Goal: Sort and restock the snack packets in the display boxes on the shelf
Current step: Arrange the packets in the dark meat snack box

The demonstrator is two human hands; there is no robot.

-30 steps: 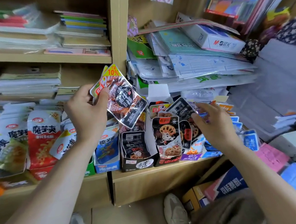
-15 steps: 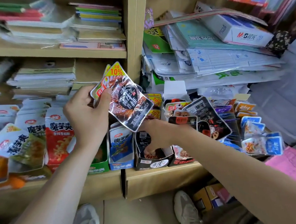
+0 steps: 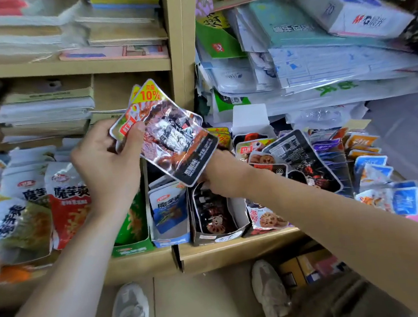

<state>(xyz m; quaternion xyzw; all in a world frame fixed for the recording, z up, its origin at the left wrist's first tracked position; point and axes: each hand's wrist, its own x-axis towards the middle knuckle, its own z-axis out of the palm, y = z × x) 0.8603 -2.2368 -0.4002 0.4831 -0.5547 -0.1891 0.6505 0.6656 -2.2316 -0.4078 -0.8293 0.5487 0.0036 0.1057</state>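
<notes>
- At the middle of the frame, the left hand is holding up a small fan of glossy foil packets; its thumb is pressing on their red-labelled corner and its fingers are curling behind them, pinching the flat stack.
- These packets are crinkly and reflective, with rounded corners, a yellow "10%" tab at the top and a dark band along the lower edge. They are tilting above the boxes, clear of the shelf.
- Just below them, the right hand is reaching into the top of the black display box. The raised packets are covering its fingers, so I cannot tell whether they are pinching anything.
- That box is thin, bent card, standing on the pale wooden shelf with dark shiny packets upright inside.
- Left of it, a blue display box and a green display box are standing side by side, touching.
- At the right, loose packets in black, purple, orange and blue are lying overlapped in a slumped heap.
- At the lower left, puffy red-and-white pouches are leaning together.
- At the upper right, plastic-wrapped paper stacks are piling up unevenly.
</notes>
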